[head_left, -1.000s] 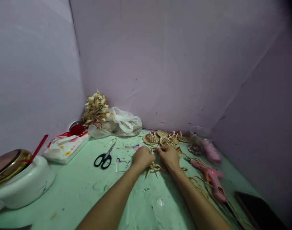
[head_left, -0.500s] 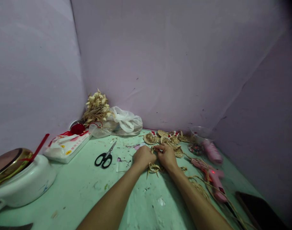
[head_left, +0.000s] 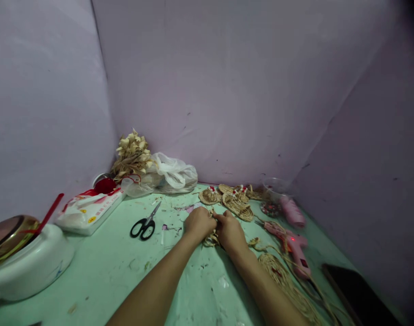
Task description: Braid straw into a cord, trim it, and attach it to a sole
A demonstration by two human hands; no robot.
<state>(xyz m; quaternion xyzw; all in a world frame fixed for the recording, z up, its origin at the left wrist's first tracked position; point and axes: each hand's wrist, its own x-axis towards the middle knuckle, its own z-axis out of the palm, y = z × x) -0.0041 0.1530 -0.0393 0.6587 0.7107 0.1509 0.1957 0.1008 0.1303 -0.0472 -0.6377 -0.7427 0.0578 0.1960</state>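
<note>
My left hand (head_left: 199,223) is closed around a strand of tan straw cord (head_left: 211,240), its knuckles turned up. Close against it, my right hand (head_left: 230,231) pinches the same cord, fingertips meeting the left ones. Loops of the cord hang below both hands onto the green table; the part between the fingers is mostly hidden. Just beyond the hands lie several small woven straw slippers (head_left: 237,206) with red and white beads. A coiled straw piece (head_left: 278,274) with a dark red spot lies beside my right forearm.
Black-handled scissors (head_left: 146,224) lie left of my hands. To the right are a pink glue gun (head_left: 293,246) with a red light, a pink thread spool (head_left: 291,212), a clear tub (head_left: 276,186) and a dark phone-like slab (head_left: 356,292). A tissue pack (head_left: 94,210) and white pot (head_left: 37,267) stand left.
My right hand has drawn nearer to the left and turned over the cord, whose loops now sit more under the hands. The view has shifted slightly right, showing more of the coiled straw piece.
</note>
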